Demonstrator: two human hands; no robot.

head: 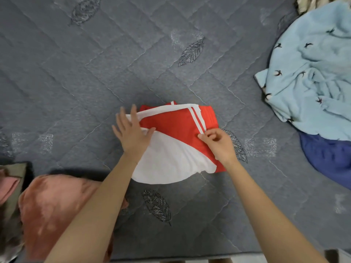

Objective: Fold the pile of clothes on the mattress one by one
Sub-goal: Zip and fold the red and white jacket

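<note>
Between the hands, flat on the grey quilted mattress (95, 73): a red and white garment (171, 128), folded small. Red on the far half, crossed by a double white stripe slanting toward the right hand; a broad white panel on the near half, rounded at the edge closest to the forearms. On the garment's left edge, the left hand (131, 133): palm down, fingers straight and spread, thumb lying out across the white panel, pressing the fabric, gripping nothing. On the garment's right side, the right hand (218, 144): fingers curled, thumb and fingertips pinching the red fabric just where the double stripe ends. Both forearms bare, reaching in from the near edge of the mattress. Well to the right of the right hand, apart from the garment, more clothes in a heap: a crumpled pale blue cloth (313, 73) printed with small dark birds, its near edge lying against a navy cloth (328, 162). Beyond these, at the far right corner, a scrap of striped fabric (307, 3), too cropped to tell what. Below and left of the left forearm, beside the near edge of the mattress, a pink velvety pillow (57, 205), with an olive and pink bundle (11, 179) just left of it, cut off by the frame.
</note>
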